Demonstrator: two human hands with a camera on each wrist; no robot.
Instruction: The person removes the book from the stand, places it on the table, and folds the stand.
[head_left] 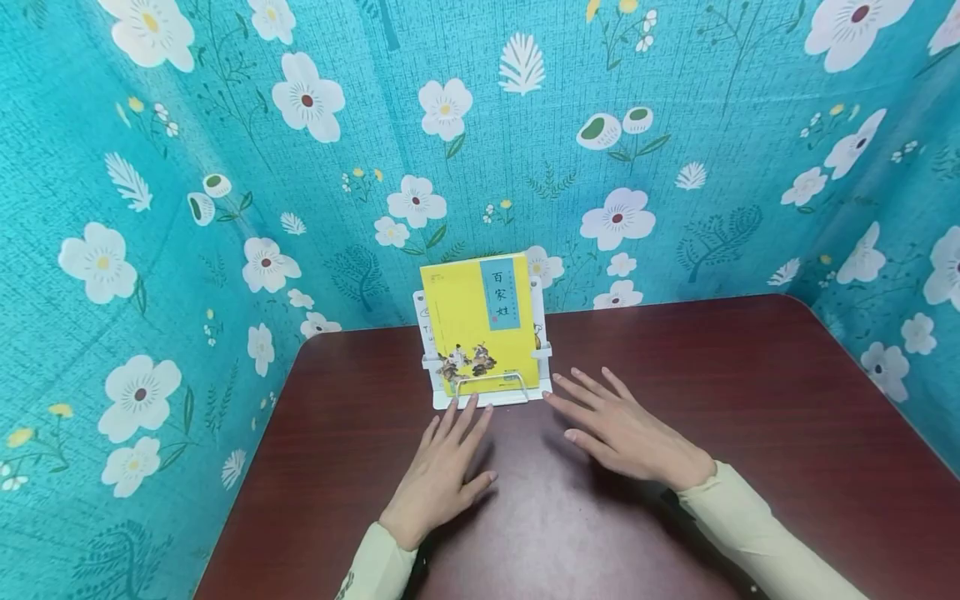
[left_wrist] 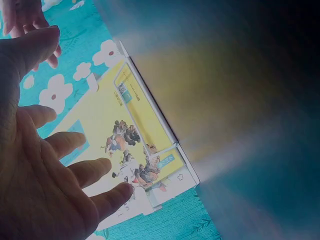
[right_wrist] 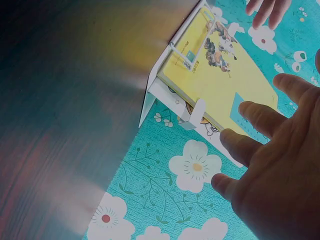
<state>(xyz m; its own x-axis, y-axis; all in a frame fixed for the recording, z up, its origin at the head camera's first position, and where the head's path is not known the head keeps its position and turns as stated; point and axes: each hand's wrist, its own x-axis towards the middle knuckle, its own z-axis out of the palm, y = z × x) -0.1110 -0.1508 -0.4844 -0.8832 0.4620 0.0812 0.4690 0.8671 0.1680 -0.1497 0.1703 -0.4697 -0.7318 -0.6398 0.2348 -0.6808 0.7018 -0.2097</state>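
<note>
A yellow book with a blue title panel and painted figures on its cover leans upright on a white book stand at the back of the table. A wire holder crosses the book's lower edge. My left hand is in front of the stand's lower left, fingers spread and pointing at it. To the right of the stand, my right hand has its fingers extended towards it. Neither hand holds anything. Both wrist views show the spread fingers before the book, apart from each other.
The dark red-brown table has rounded far corners. A turquoise cloth with white flowers hangs behind it and along both sides. The stand is close to this cloth. Shadows of the hands fall on the glossy tabletop.
</note>
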